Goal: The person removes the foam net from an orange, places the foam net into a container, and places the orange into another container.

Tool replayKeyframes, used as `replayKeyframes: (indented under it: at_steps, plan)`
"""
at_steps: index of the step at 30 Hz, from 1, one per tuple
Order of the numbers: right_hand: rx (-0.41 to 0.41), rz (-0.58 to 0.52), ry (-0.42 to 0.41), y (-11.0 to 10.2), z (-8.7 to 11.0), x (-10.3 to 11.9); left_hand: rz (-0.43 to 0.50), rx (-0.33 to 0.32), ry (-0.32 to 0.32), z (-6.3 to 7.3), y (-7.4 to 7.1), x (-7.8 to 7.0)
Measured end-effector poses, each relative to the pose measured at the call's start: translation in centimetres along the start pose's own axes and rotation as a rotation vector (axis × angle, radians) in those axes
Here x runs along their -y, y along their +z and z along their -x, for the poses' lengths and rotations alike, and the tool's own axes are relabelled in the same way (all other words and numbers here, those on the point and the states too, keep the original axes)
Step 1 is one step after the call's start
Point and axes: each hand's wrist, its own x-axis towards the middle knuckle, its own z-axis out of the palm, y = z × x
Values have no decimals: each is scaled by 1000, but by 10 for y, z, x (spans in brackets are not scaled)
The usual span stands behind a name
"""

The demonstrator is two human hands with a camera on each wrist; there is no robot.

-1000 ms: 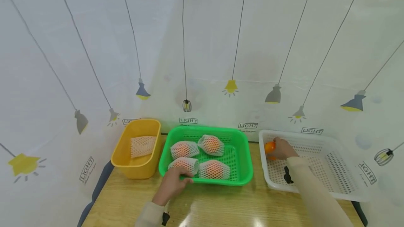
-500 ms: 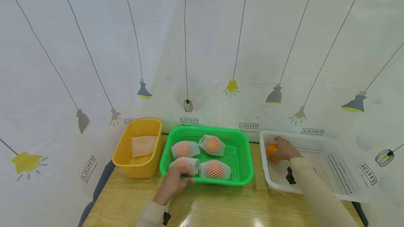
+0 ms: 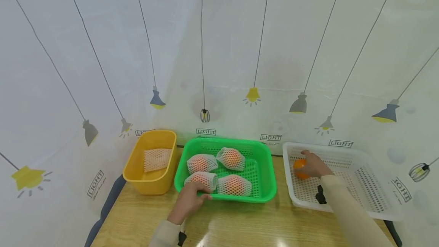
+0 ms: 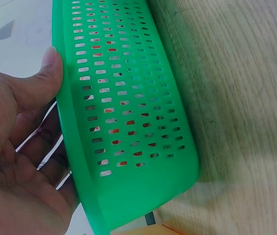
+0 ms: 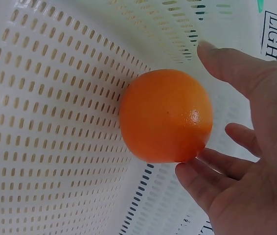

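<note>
The head view shows the right hand [image 3: 313, 165] half-covering an orange [image 3: 301, 169] in the white basket [image 5: 45, 122]; its wrist view reveals a loose, open cup — thumb clear of the fruit, fingertips at its edge. The left wrist view shows the left hand [image 4: 16, 166] gripping the green basket's rim [image 4: 77, 142] — only the head view shows the netted fruits [image 3: 234, 185] whole.

Glossy round orange [image 5: 165, 117], inside white basket [image 3: 360, 178], perforated green basket [image 3: 268, 170], upright on table [image 3: 257, 224], holding netted fruits [image 3: 234, 185]
</note>
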Motion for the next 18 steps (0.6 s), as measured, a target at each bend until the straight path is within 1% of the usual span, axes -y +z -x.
replayKeyframes:
  at_steps: [5, 8, 14, 18]
  plan:
    - [-4, -16, 16, 0, 3, -4, -5, -8, 9, 0, 0, -1]
    - [-15, -30, 10, -2, 7, -3, 1, -11, 4, 0, 0, -1]
    - [-43, -46, -15, -8, 17, 4, -1, 0, -2, 0, 1, 0]
    - [-68, -50, -49, -12, 25, 11, -1, -5, -1, 0, 1, 1]
